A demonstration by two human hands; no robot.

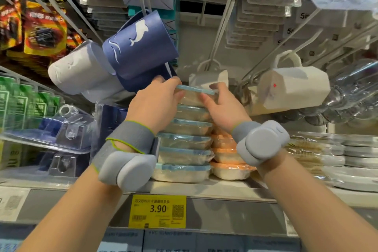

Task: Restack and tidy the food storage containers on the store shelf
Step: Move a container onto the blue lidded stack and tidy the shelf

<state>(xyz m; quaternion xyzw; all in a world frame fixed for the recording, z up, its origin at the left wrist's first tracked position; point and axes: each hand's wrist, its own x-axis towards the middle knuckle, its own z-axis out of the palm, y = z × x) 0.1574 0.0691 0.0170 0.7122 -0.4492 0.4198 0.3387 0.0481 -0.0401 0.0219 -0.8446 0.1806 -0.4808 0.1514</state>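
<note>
A stack of several blue-lidded food containers stands on the shelf in the middle of the view. Both hands grip the topmost blue-lidded container, which sits on that stack. My left hand holds its left end, fingers over the lid. My right hand holds its right end. To the right, a lower stack of orange-lidded containers leans against the blue stack, partly hidden by my right wrist.
Hanging mugs crowd the space just above: a navy one, a white one and a white one on the right. Clear plastic packs lie left; wrapped plates stand right. A yellow 3.90 price tag marks the shelf edge.
</note>
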